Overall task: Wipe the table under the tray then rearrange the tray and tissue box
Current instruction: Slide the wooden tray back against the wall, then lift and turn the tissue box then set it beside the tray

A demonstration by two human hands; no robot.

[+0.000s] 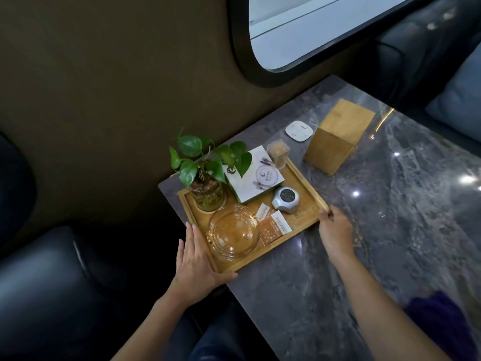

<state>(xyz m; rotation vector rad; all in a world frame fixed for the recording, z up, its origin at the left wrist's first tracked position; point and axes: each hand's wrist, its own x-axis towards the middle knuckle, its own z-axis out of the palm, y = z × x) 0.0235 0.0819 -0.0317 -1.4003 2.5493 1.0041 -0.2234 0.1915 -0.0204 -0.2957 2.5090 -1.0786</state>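
Observation:
A wooden tray (303, 178) sits at the near left corner of the grey marble table (377, 230), by the wall. It carries a potted plant in a glass jar (207, 190), a glass bowl (234, 234), a white booklet (256, 175), a silver round device (286, 199), paper packets (273, 225) and a clear toothpick holder (278, 153). My left hand (195, 259) grips the tray's near left corner, thumb under its front edge. My right hand (335, 230) holds the tray's right front corner. A wooden tissue box (338, 136) stands on the table beyond the tray. A purple cloth (440, 321) lies at the table's near right.
A white square coaster-like pad (298, 131) lies between the tissue box and the wall. Dark leather seats (46, 282) flank the table on the left and far right. A rounded window (312, 29) is set in the brown wall above.

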